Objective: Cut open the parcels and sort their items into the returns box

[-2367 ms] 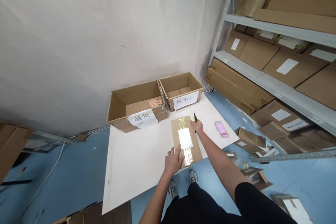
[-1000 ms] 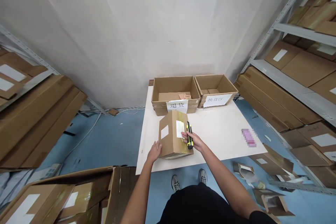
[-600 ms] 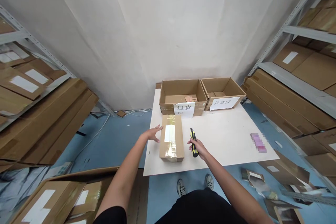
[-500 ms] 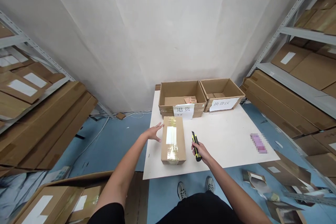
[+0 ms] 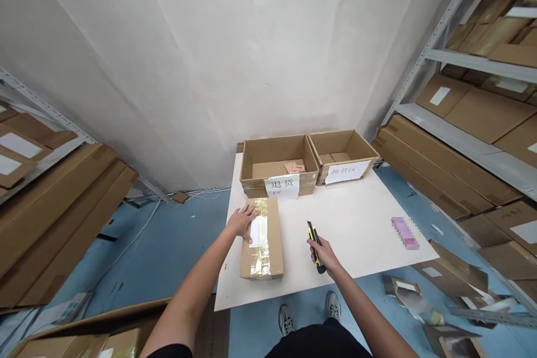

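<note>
A taped cardboard box (image 5: 273, 240) with a white label (image 5: 258, 231) lies on the white table (image 5: 302, 260) in front of me. My left hand (image 5: 244, 222) rests on its upper left part, fingers spread across the top and touching the tape. In my right hand (image 5: 324, 254), to the right of the box, is a black and yellow utility knife (image 5: 315, 243), gripped round the handle with its tip pointing away from me. The knife is apart from the box.
Two open cardboard boxes with handwritten signs, a left one (image 5: 272, 142) and a right one (image 5: 350, 137), stand at the table's back. A blurred pink item (image 5: 405, 232) lies at the right. Shelves of cartons (image 5: 444, 168) flank the table. More cartons (image 5: 121, 341) sit lower left.
My left hand has moved from beside the box onto its top. My right hand still holds the utility knife. The whole view has shifted slightly.
</note>
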A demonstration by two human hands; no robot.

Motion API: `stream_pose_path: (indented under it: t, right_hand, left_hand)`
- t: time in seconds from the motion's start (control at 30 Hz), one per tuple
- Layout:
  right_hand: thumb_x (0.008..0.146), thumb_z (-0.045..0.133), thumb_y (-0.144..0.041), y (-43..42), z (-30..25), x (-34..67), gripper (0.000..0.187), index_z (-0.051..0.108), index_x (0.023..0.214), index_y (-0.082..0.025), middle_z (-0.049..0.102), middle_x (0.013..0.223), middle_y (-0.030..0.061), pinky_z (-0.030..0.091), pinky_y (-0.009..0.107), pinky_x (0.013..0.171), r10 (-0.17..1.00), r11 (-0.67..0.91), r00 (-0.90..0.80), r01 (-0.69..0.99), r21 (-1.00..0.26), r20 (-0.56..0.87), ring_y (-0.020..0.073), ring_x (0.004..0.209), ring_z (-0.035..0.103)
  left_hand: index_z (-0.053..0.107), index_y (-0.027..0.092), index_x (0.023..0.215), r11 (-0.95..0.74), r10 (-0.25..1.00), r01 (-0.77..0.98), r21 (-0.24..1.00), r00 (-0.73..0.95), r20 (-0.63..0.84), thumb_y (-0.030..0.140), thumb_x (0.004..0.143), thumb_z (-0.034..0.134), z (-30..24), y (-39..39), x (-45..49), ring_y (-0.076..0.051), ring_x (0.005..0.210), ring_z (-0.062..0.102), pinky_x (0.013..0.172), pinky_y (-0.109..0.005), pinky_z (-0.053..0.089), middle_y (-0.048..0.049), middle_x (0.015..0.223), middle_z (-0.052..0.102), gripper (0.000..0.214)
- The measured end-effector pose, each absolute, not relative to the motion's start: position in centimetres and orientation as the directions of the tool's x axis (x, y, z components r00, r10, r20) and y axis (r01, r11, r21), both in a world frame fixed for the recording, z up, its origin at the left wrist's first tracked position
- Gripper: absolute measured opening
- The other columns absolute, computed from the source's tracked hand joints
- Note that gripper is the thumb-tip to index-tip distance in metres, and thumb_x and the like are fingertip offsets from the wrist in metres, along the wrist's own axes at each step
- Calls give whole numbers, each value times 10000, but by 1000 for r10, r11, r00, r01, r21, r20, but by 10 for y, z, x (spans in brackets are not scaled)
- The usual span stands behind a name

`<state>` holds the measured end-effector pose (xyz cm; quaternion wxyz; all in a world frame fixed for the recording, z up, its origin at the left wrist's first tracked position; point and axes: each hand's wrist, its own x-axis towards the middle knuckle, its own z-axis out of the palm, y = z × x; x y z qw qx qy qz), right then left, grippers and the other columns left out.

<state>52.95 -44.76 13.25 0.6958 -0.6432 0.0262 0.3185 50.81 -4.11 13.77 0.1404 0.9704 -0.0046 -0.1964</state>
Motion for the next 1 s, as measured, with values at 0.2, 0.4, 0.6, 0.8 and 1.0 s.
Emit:
stream_pose_path:
  t: [0.2, 0.4, 0.6, 0.8, 1.0]
  right_hand:
    - [749, 737, -542, -434, 142, 543, 377, 587, 890, -227, 526, 590, -87, 377, 232, 408, 465, -56, 794, -415, -908, -391, 104, 410, 490]
    - [733, 723, -606, -436, 123, 546, 415, 573, 857, -239, 507, 573, -83, 365, 241, 405, 490, -72, 779, -412, -909, -391, 111, 403, 470]
    - [700, 795, -579, -416, 97, 530, 442, 676, 982, -261, 743, 1056, 63, 549, 299, 708, 523, -101, 718, -483, -870, -459, 242, 980, 700]
    - [745, 785, -576, -355, 100, 518, 601, 656, 1250, -277, 712, 1306, 64, 499, 406, 1061, 683, 95, 619, -603, -792, -389, 285, 1254, 640]
    - [723, 779, -444, -362, 103, 554, 464, 687, 1139, -259, 768, 1163, 48, 542, 385, 1000, 639, 78, 657, -573, -816, -400, 268, 1126, 701]
  left_hand:
    - [448, 399, 1539, -936, -13, 116, 334, 933, -361, 690, 472, 910, 140, -40, 504, -396, 1598, 88, 1262, -614, 97, -95, 1716, 265, 1198]
    - [370, 411, 1587, -933, -35, 106, 344, 924, -380, 728, 436, 888, 139, -30, 499, -441, 1586, 67, 1245, -629, 186, -66, 1735, 198, 1302]
    - [294, 351, 1631, -908, -51, 124, 401, 916, -398, 737, 362, 903, 139, -28, 496, -452, 1581, 73, 1245, -565, 255, -95, 1748, 112, 1460]
    - [14, 276, 1674, -633, 178, 422, 649, 895, -409, 707, 597, 836, 120, -52, 459, -361, 1511, 384, 1161, -443, 437, -130, 1729, 201, 1422]
    - [-115, 256, 1658, -328, 319, 486, 810, 864, -390, 600, 688, 838, 108, -115, 451, -291, 1381, 561, 1159, -432, 469, -78, 1607, 479, 1403]
